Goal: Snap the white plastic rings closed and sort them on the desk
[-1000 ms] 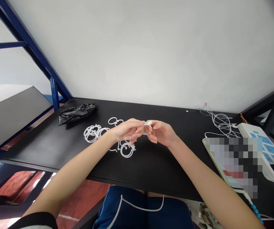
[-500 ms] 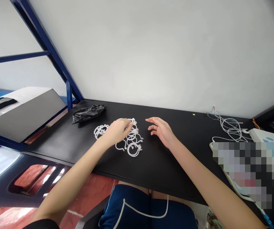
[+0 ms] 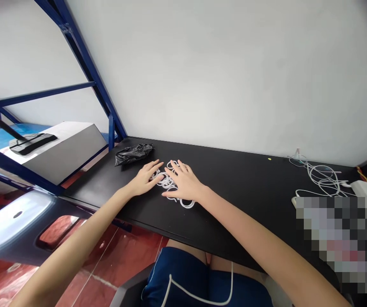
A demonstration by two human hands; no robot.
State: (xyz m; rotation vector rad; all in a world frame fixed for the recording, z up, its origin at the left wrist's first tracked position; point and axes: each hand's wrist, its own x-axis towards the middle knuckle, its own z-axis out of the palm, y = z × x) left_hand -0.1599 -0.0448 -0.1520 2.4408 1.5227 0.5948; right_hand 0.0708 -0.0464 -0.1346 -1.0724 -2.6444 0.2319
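Several white plastic rings (image 3: 167, 182) lie in a loose heap on the black table (image 3: 241, 187). My left hand (image 3: 145, 177) lies flat on the left side of the heap, fingers stretched out and open. My right hand (image 3: 183, 182) rests palm down on the right side of the heap, fingers spread, covering part of the rings. One ring pokes out below my right hand. Neither hand grips anything.
A crumpled black plastic bag (image 3: 134, 153) sits behind the rings near the wall. White cables (image 3: 322, 177) are coiled at the far right beside a blurred object (image 3: 339, 236). Blue metal frame bars (image 3: 84, 64) rise at the left, with a grey slanted surface (image 3: 58, 149) beyond the table edge.
A second ago both hands held a white ring together above the table. The ring was set down, and both hands moved left onto the heap of rings; the camera view turned left.
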